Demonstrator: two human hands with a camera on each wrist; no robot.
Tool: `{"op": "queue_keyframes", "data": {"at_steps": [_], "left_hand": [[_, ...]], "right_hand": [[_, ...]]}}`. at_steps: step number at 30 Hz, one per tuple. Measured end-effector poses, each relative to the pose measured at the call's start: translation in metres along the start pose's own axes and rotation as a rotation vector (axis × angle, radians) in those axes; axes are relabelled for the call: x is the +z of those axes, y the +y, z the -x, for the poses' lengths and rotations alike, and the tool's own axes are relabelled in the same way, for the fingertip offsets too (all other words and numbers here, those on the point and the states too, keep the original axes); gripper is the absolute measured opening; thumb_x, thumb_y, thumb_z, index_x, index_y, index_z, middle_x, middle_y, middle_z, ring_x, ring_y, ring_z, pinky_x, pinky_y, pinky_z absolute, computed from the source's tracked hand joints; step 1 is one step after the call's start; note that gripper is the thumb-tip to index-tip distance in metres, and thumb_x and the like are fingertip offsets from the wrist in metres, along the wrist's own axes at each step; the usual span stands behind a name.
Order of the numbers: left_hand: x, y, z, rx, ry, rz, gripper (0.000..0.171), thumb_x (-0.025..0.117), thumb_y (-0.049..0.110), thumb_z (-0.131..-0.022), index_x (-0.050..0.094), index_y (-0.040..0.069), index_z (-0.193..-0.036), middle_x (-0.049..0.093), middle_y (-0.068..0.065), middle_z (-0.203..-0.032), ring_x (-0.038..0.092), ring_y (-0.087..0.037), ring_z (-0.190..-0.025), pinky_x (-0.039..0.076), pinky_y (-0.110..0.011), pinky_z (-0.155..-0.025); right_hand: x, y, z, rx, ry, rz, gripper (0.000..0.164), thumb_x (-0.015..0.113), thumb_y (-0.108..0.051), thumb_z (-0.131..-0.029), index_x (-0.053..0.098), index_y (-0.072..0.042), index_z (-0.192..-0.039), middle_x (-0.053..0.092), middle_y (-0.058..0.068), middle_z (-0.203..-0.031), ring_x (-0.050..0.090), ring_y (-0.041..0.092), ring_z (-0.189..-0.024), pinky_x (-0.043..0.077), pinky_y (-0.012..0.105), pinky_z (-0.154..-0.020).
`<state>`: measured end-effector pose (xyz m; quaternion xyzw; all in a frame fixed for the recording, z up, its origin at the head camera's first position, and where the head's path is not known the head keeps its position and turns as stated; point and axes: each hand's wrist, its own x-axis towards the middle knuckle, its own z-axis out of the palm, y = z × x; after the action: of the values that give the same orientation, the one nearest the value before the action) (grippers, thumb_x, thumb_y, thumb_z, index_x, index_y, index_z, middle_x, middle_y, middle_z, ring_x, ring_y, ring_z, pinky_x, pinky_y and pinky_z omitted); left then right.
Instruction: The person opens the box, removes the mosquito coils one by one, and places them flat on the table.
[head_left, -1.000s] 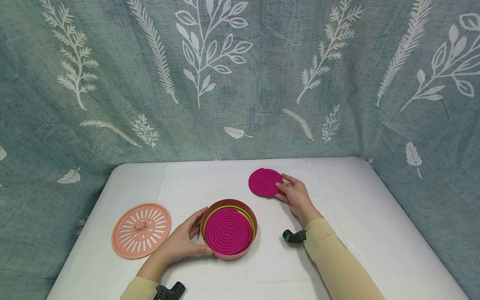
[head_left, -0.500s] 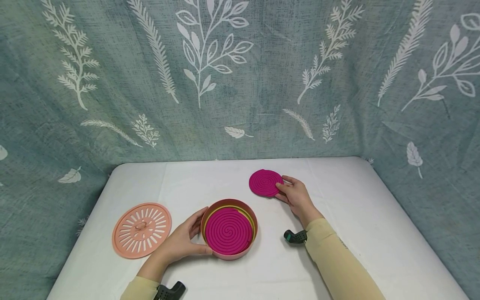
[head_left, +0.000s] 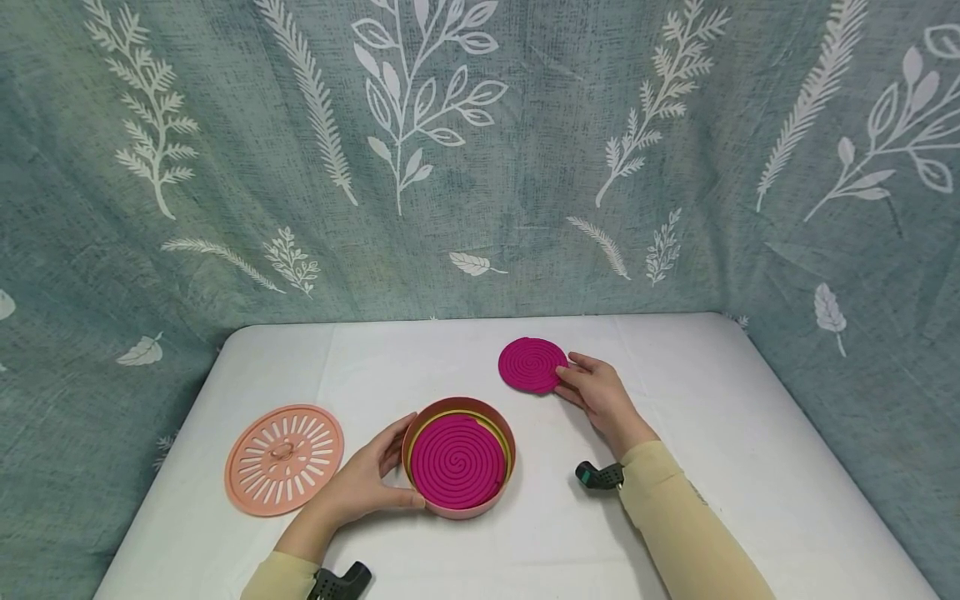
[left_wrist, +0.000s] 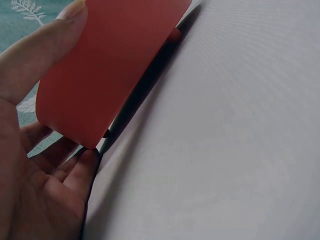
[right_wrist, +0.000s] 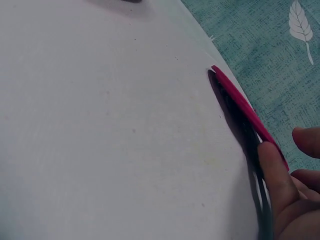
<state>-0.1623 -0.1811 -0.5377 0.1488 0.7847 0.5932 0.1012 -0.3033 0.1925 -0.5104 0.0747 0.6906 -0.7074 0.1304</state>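
Note:
My left hand (head_left: 367, 483) grips the side of a round pink container (head_left: 510, 483), thumb at the near side and fingers at the far side. Inside it lie a magenta spiral coaster (head_left: 457, 462) and, showing around that, a yellow rim (head_left: 491, 427). In the left wrist view the container's outer wall (left_wrist: 100, 70) looks red. A second magenta spiral coaster (head_left: 528, 365) is near the table's back edge. At its right edge is my right hand (head_left: 600, 396), fingers loose and spread, thumb tip still overlapping the edge. Edge-on in the right wrist view, this coaster (right_wrist: 245, 107) casts a shadow below.
A pink slotted disc (head_left: 247, 458) with a small raised loop lies left of the left hand. White cloth covers the table (head_left: 720, 433). A green curtain (head_left: 525, 167) with white leaf prints hangs behind and at both sides.
My right hand has shifted slightly to the right, its fingers loosening at the coaster's edge. That coaster and my left hand on the container stay almost where they were.

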Motion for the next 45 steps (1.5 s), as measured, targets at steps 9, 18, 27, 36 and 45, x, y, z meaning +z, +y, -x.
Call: {"op": "queue_keyframes", "data": {"at_steps": [9, 18, 27, 36, 45], "left_hand": [[0.0, 0.001, -0.001, -0.032, 0.009, -0.023, 0.121, 0.098, 0.034, -0.058, 0.029, 0.023, -0.157, 0.036, 0.008, -0.153, 0.033, -0.007, -0.141, 0.033, -0.02, -0.112], [0.0, -0.001, 0.0, -0.02, 0.008, -0.001, 0.121, 0.098, 0.031, -0.057, 0.029, 0.025, -0.156, 0.036, 0.006, -0.154, 0.032, -0.009, -0.141, 0.031, -0.02, -0.112], [0.0, 0.0, 0.0, -0.019, 0.005, -0.006, 0.121, 0.098, 0.032, -0.057, 0.029, 0.024, -0.156, 0.036, 0.006, -0.154, 0.032, -0.009, -0.141, 0.031, -0.02, -0.112], [0.001, 0.002, 0.001, -0.039, 0.011, -0.012, 0.122, 0.098, 0.035, -0.057, 0.029, 0.025, -0.156, 0.037, 0.007, -0.153, 0.033, -0.007, -0.141, 0.032, -0.02, -0.112], [0.002, 0.001, 0.0, -0.023, 0.006, -0.001, 0.12, 0.098, 0.032, -0.058, 0.029, 0.025, -0.156, 0.037, 0.007, -0.153, 0.033, -0.008, -0.141, 0.033, -0.021, -0.112]], "right_hand": [[-0.006, -0.003, 0.006, -0.033, -0.032, 0.017, 0.068, 0.059, -0.006, -0.099, 0.021, 0.005, -0.154, 0.034, 0.024, -0.153, 0.043, 0.029, -0.135, 0.048, 0.034, -0.104], [-0.013, 0.001, 0.009, -0.026, -0.015, 0.048, 0.068, 0.059, -0.008, -0.099, 0.022, 0.002, -0.155, 0.035, 0.022, -0.153, 0.046, 0.029, -0.133, 0.05, 0.032, -0.101], [-0.019, 0.002, 0.014, -0.025, -0.007, 0.023, 0.068, 0.058, -0.007, -0.099, 0.021, 0.0, -0.156, 0.034, 0.022, -0.154, 0.045, 0.03, -0.134, 0.05, 0.032, -0.102], [-0.022, 0.001, 0.02, -0.029, -0.02, -0.032, 0.069, 0.06, -0.005, -0.098, 0.022, -0.001, -0.156, 0.034, 0.023, -0.153, 0.046, 0.031, -0.133, 0.05, 0.033, -0.103], [-0.017, -0.005, 0.026, -0.084, -0.076, -0.031, 0.069, 0.063, -0.006, -0.097, 0.026, 0.0, -0.155, 0.041, 0.024, -0.149, 0.051, 0.032, -0.129, 0.05, 0.037, -0.103]]}}
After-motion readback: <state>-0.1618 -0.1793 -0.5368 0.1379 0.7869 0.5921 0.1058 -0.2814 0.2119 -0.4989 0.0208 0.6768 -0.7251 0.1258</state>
